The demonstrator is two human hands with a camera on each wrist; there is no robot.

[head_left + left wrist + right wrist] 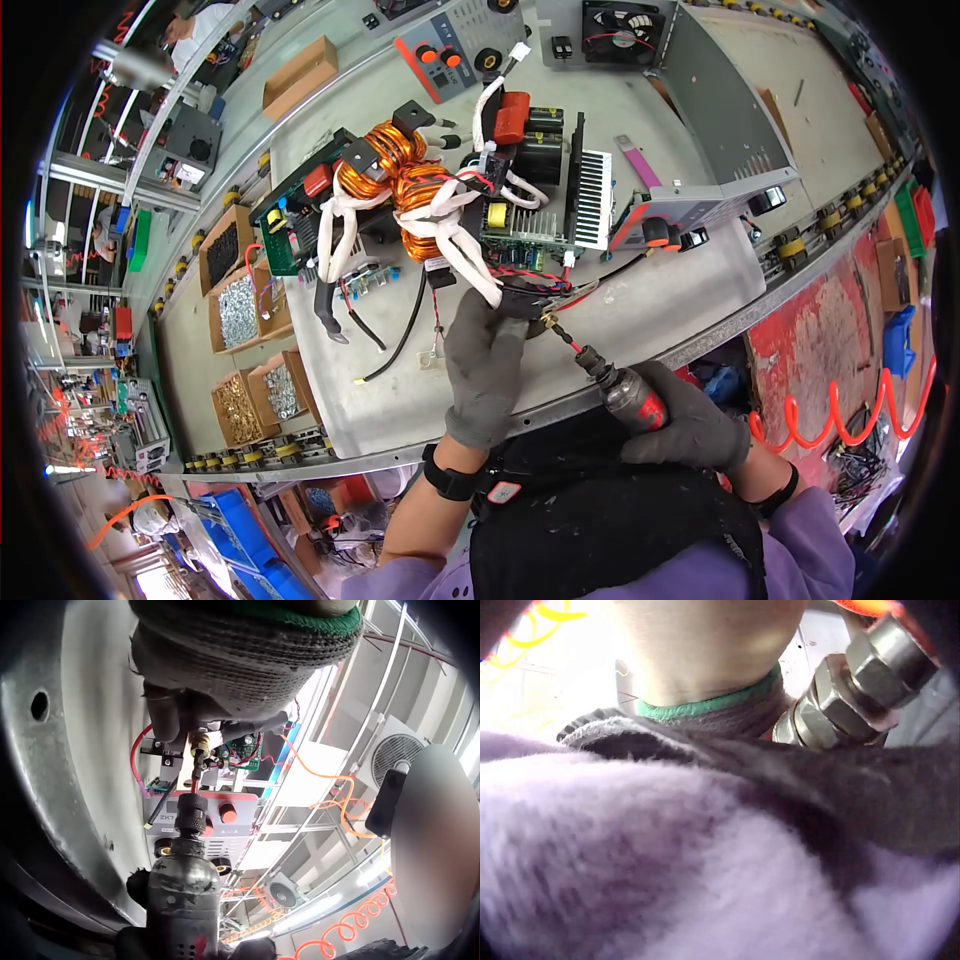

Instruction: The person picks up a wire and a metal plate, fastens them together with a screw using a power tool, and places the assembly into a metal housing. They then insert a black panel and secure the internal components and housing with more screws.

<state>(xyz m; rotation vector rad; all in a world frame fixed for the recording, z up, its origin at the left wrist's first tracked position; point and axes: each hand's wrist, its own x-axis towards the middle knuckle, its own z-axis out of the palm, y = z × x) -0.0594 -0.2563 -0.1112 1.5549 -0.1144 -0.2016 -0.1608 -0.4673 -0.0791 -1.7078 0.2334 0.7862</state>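
Observation:
My left hand (485, 370), in a grey glove, grips the end of a white-sleeved cable (468, 262) at the front of an open power-supply assembly. Close by its fingers sits a brass fastener (199, 742). In my gloved right hand (690, 425) is an air screwdriver (632, 398), its bit reaching the fastener. Copper-wound coils (415, 190) and a green circuit board (520, 222) with a silver heatsink (593, 200) stand just beyond the left hand. The right wrist view shows mostly purple sleeve (630, 847) and the tool's metal hose fitting (840, 697); the right fingers are hidden there.
Grey panels with knobs (655, 232) stand right of the assembly, beside a fan housing (620, 38). Boxes of screws (238, 312) lie at left. The metal bench edge (690, 350) runs before me, and a coiled orange hose (845, 425) hangs at right.

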